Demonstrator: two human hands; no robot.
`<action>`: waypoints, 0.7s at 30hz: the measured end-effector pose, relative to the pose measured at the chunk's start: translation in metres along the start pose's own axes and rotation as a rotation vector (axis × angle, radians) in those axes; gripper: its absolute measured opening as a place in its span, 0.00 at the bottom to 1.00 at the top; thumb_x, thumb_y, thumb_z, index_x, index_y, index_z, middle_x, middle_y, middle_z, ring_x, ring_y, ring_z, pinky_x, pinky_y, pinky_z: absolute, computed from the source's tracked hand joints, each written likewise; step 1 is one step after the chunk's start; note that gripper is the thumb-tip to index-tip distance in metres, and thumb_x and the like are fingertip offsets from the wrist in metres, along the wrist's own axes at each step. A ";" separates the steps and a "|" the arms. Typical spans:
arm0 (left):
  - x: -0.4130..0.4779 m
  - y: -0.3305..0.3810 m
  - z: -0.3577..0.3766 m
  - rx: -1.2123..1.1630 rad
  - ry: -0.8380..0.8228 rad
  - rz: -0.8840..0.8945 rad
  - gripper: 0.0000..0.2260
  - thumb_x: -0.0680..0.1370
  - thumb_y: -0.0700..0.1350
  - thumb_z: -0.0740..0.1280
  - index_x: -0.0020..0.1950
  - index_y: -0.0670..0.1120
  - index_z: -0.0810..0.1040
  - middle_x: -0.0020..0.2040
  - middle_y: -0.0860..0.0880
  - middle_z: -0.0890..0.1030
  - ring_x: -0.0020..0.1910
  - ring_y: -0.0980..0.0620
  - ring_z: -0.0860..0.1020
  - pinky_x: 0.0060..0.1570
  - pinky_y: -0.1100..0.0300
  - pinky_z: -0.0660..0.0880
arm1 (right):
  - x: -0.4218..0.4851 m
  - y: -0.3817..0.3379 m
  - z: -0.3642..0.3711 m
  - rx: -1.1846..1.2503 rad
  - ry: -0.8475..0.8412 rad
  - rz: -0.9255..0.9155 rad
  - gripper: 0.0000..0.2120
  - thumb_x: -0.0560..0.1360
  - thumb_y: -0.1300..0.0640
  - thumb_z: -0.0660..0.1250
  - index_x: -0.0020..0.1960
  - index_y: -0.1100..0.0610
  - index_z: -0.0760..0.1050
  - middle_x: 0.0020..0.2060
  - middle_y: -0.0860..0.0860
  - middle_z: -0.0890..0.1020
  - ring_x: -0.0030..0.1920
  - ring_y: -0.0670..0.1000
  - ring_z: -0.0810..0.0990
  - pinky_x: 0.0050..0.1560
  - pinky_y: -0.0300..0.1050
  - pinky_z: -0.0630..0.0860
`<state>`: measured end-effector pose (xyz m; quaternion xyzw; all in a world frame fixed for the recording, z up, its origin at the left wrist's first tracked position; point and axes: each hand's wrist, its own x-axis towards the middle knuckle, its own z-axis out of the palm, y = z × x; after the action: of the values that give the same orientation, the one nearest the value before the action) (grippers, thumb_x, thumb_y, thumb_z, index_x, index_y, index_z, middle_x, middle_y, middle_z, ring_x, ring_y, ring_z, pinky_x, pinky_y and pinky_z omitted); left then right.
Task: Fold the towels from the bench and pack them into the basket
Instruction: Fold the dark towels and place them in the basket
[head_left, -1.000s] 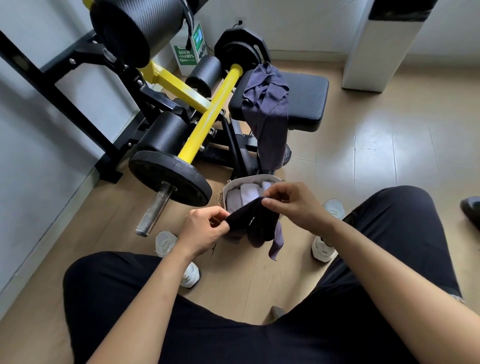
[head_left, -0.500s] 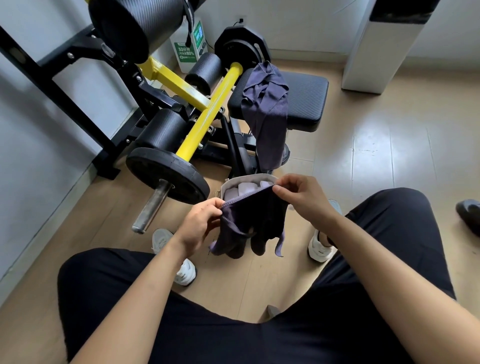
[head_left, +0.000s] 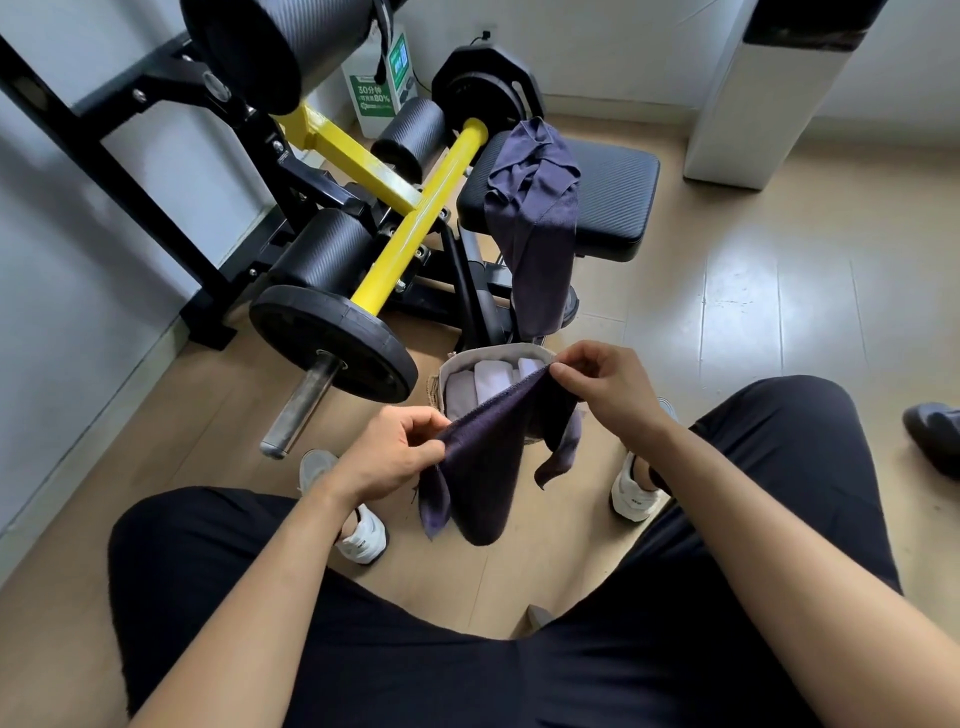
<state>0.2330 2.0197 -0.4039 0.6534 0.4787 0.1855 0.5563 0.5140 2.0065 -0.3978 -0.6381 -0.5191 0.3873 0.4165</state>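
Item: dark towel (head_left: 483, 467), top edge stretched taut between both hands, the rest hanging in front of the basket (head_left: 493, 352).
Left hand (head_left: 389, 457): thumb and fingers pinch the towel's lower end.
Right hand (head_left: 602, 387): fingertips pinch the upper end, at the basket's rim.
Basket: on the floor (head_left: 753, 312) at the foot of the bench (head_left: 618, 202), holding pale folded towels (head_left: 491, 384) upright.
Second towel (head_left: 535, 223): purple, crumpled, draped over the bench seat's front edge.
Writing: green-and-white box (head_left: 382, 88) by the wall reads "30" with characters and "80%"; smaller print illegible.
Room: glossy beige plank floor, white walls, yellow bar (head_left: 415, 228) bearing a black weight plate (head_left: 332, 348), white column (head_left: 769, 93) at the back right.
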 end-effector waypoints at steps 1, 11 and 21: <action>0.000 -0.001 -0.001 0.026 0.021 0.009 0.09 0.70 0.39 0.68 0.43 0.51 0.85 0.40 0.50 0.85 0.40 0.57 0.80 0.43 0.60 0.78 | 0.000 -0.001 -0.001 0.010 0.020 -0.004 0.02 0.77 0.59 0.71 0.46 0.57 0.83 0.35 0.47 0.83 0.35 0.40 0.79 0.42 0.37 0.78; 0.000 -0.014 -0.022 0.161 0.101 -0.009 0.03 0.75 0.44 0.76 0.43 0.50 0.85 0.41 0.47 0.86 0.43 0.46 0.85 0.49 0.44 0.83 | 0.012 0.007 -0.022 0.178 0.301 0.090 0.05 0.77 0.61 0.71 0.43 0.55 0.82 0.36 0.52 0.82 0.38 0.49 0.79 0.44 0.51 0.79; 0.007 -0.004 -0.015 -0.381 0.403 -0.024 0.07 0.79 0.38 0.70 0.41 0.45 0.82 0.34 0.52 0.82 0.34 0.56 0.80 0.41 0.61 0.80 | 0.013 0.017 -0.024 0.156 0.231 0.163 0.04 0.77 0.62 0.69 0.49 0.54 0.80 0.34 0.54 0.79 0.37 0.52 0.79 0.42 0.52 0.80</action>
<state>0.2231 2.0337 -0.4052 0.4811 0.5438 0.3919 0.5650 0.5444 2.0148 -0.4060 -0.6841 -0.3823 0.3830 0.4891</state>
